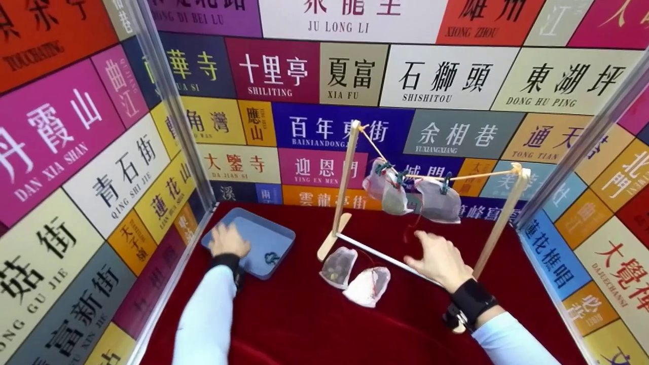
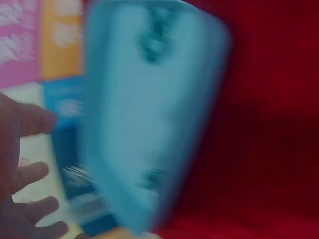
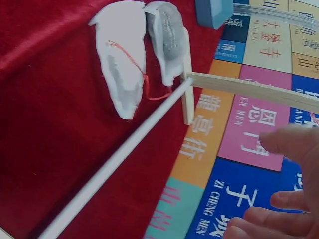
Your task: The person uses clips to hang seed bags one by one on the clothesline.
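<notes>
My left hand (image 1: 229, 240) is over the left part of a blue tray (image 1: 280, 234), with fingers spread in the left wrist view. Small dark green clips (image 1: 272, 258) lie in the tray. My right hand (image 1: 442, 259), its fingers apart and holding nothing, hovers beside a small wooden drying rack (image 1: 345, 177) with a white bottom bar (image 1: 377, 253). Several pale, sheer sock-like pieces (image 1: 440, 202) hang from the rack's yellowish cord (image 1: 481, 176) by green clips (image 1: 446, 183). On the cloth lie a greyish piece (image 1: 338, 267) and a white piece (image 3: 122, 55), with a red string (image 3: 145, 82) by them.
Dark red cloth (image 1: 304, 329) covers the table. Panels printed with street names (image 1: 448, 76) rise at the back and both sides, with clear corner strips (image 1: 175, 96). The rack's right post (image 1: 502, 223) stands close to my right wrist.
</notes>
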`<action>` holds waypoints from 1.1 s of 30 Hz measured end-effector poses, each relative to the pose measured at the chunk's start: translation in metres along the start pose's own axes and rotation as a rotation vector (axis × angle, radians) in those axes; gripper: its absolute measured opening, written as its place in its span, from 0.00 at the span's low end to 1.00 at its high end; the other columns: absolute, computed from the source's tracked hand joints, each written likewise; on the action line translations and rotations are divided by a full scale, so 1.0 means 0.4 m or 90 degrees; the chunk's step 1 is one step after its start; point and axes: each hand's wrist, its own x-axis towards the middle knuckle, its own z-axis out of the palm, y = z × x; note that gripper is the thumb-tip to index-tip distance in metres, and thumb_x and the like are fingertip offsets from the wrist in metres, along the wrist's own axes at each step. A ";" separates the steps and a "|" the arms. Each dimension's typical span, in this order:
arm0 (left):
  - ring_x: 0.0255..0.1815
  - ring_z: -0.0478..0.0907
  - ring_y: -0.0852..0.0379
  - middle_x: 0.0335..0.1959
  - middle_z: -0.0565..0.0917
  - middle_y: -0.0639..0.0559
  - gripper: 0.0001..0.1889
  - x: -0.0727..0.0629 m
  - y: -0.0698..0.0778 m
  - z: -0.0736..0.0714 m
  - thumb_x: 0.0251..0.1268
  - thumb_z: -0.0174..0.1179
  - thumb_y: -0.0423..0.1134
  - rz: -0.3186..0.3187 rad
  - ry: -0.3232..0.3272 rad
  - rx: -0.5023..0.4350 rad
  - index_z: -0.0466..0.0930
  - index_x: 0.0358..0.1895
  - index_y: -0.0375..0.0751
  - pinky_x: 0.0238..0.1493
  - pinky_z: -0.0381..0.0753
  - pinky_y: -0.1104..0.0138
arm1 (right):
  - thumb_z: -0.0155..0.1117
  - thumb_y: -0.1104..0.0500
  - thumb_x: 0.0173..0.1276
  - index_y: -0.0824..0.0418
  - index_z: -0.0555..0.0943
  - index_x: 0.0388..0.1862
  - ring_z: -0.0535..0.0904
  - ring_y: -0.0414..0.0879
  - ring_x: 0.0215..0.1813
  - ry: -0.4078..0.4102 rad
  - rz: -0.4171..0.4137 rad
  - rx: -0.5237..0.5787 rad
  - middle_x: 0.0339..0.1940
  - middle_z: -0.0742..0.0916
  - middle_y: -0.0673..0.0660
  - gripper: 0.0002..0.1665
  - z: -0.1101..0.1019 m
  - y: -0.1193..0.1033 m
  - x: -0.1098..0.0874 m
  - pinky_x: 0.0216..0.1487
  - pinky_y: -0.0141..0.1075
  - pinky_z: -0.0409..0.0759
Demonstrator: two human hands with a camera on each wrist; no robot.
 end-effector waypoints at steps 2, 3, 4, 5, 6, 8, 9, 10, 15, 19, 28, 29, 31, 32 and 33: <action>0.91 0.50 0.18 0.88 0.58 0.19 0.45 -0.008 -0.036 0.044 0.72 0.69 0.49 -0.015 -0.044 0.021 0.64 0.84 0.28 0.84 0.62 0.23 | 0.87 0.48 0.61 0.68 0.83 0.70 0.91 0.74 0.52 -0.024 0.009 -0.004 0.58 0.93 0.72 0.44 0.007 0.006 -0.014 0.46 0.68 0.90; 0.91 0.48 0.18 0.88 0.56 0.19 0.47 -0.012 -0.053 0.064 0.72 0.70 0.51 -0.013 -0.061 0.032 0.63 0.85 0.27 0.85 0.59 0.23 | 0.87 0.47 0.60 0.68 0.82 0.71 0.91 0.74 0.53 -0.035 0.013 -0.005 0.59 0.93 0.73 0.45 0.011 0.007 -0.020 0.46 0.68 0.90; 0.91 0.47 0.18 0.88 0.56 0.19 0.47 -0.017 -0.068 0.081 0.72 0.70 0.52 -0.010 -0.076 0.043 0.63 0.84 0.26 0.86 0.57 0.22 | 0.87 0.47 0.60 0.68 0.82 0.72 0.91 0.74 0.53 -0.046 0.015 -0.007 0.60 0.92 0.72 0.46 0.015 0.006 -0.024 0.47 0.68 0.91; 0.91 0.48 0.18 0.88 0.57 0.19 0.47 -0.021 -0.082 0.096 0.72 0.70 0.53 -0.005 -0.089 0.051 0.64 0.84 0.27 0.86 0.55 0.22 | 0.87 0.46 0.60 0.68 0.82 0.73 0.91 0.73 0.54 -0.055 0.015 -0.008 0.61 0.92 0.72 0.48 0.018 0.005 -0.028 0.47 0.68 0.91; 0.91 0.49 0.18 0.88 0.58 0.19 0.47 -0.024 -0.094 0.108 0.72 0.69 0.54 0.004 -0.100 0.061 0.64 0.84 0.27 0.85 0.54 0.21 | 0.88 0.45 0.59 0.68 0.82 0.73 0.91 0.73 0.55 -0.062 0.015 -0.008 0.61 0.92 0.72 0.48 0.021 0.004 -0.031 0.48 0.67 0.91; 0.90 0.51 0.18 0.87 0.60 0.19 0.46 -0.031 -0.115 0.130 0.72 0.67 0.55 0.022 -0.118 0.077 0.66 0.84 0.28 0.84 0.52 0.19 | 0.89 0.44 0.59 0.68 0.82 0.73 0.92 0.72 0.55 -0.074 0.011 -0.009 0.61 0.92 0.72 0.49 0.027 0.000 -0.035 0.48 0.67 0.92; 0.90 0.51 0.18 0.87 0.60 0.19 0.45 -0.034 -0.123 0.138 0.72 0.66 0.55 0.028 -0.132 0.083 0.67 0.84 0.29 0.84 0.51 0.19 | 0.89 0.43 0.59 0.68 0.82 0.73 0.92 0.71 0.54 -0.080 0.010 -0.012 0.61 0.92 0.72 0.50 0.030 -0.002 -0.037 0.48 0.66 0.92; 0.90 0.51 0.17 0.87 0.60 0.19 0.45 -0.037 -0.128 0.143 0.72 0.65 0.54 0.030 -0.148 0.085 0.67 0.84 0.30 0.84 0.50 0.18 | 0.90 0.43 0.58 0.68 0.82 0.73 0.92 0.71 0.54 -0.086 0.009 -0.014 0.61 0.93 0.72 0.50 0.032 -0.004 -0.038 0.48 0.65 0.92; 0.90 0.51 0.16 0.84 0.64 0.17 0.37 -0.045 -0.123 0.150 0.74 0.60 0.50 0.025 -0.205 0.097 0.73 0.79 0.27 0.83 0.43 0.16 | 0.90 0.41 0.58 0.68 0.82 0.72 0.92 0.69 0.52 -0.110 0.010 -0.028 0.60 0.92 0.72 0.51 0.043 -0.010 -0.045 0.48 0.62 0.93; 0.82 0.64 0.16 0.75 0.77 0.19 0.29 -0.041 -0.096 0.147 0.72 0.62 0.47 0.053 -0.188 0.114 0.84 0.65 0.26 0.81 0.43 0.14 | 0.90 0.43 0.58 0.67 0.84 0.69 0.93 0.69 0.50 -0.104 0.007 -0.036 0.58 0.93 0.71 0.47 0.050 -0.013 -0.047 0.46 0.61 0.93; 0.83 0.60 0.15 0.80 0.66 0.15 0.39 -0.024 -0.101 0.161 0.69 0.68 0.46 0.049 -0.095 0.106 0.73 0.77 0.26 0.80 0.52 0.16 | 0.89 0.51 0.57 0.67 0.88 0.59 0.93 0.67 0.48 -0.080 -0.021 -0.032 0.51 0.94 0.69 0.35 0.054 -0.020 -0.049 0.45 0.61 0.92; 0.84 0.58 0.14 0.82 0.64 0.14 0.40 -0.021 -0.106 0.160 0.70 0.67 0.47 0.044 -0.103 0.106 0.71 0.79 0.25 0.80 0.50 0.16 | 0.89 0.51 0.57 0.67 0.88 0.58 0.93 0.67 0.48 -0.079 -0.022 -0.037 0.50 0.94 0.68 0.35 0.055 -0.019 -0.051 0.45 0.61 0.92; 0.86 0.54 0.13 0.84 0.60 0.14 0.42 -0.014 -0.116 0.157 0.72 0.64 0.49 0.040 -0.136 0.112 0.67 0.82 0.25 0.82 0.47 0.15 | 0.89 0.51 0.56 0.67 0.89 0.57 0.93 0.66 0.47 -0.079 -0.018 -0.044 0.49 0.94 0.67 0.33 0.056 -0.018 -0.054 0.45 0.60 0.92; 0.87 0.52 0.12 0.85 0.58 0.14 0.43 -0.009 -0.119 0.153 0.73 0.63 0.51 0.040 -0.156 0.118 0.66 0.83 0.26 0.82 0.44 0.15 | 0.89 0.51 0.56 0.66 0.89 0.57 0.93 0.65 0.47 -0.081 -0.017 -0.046 0.49 0.94 0.67 0.33 0.057 -0.017 -0.055 0.45 0.60 0.92; 0.87 0.50 0.11 0.86 0.57 0.15 0.44 -0.003 -0.120 0.147 0.73 0.63 0.53 0.042 -0.175 0.127 0.66 0.83 0.26 0.83 0.42 0.15 | 0.88 0.51 0.56 0.66 0.89 0.57 0.93 0.65 0.47 -0.084 -0.018 -0.047 0.48 0.95 0.66 0.33 0.058 -0.017 -0.056 0.44 0.60 0.92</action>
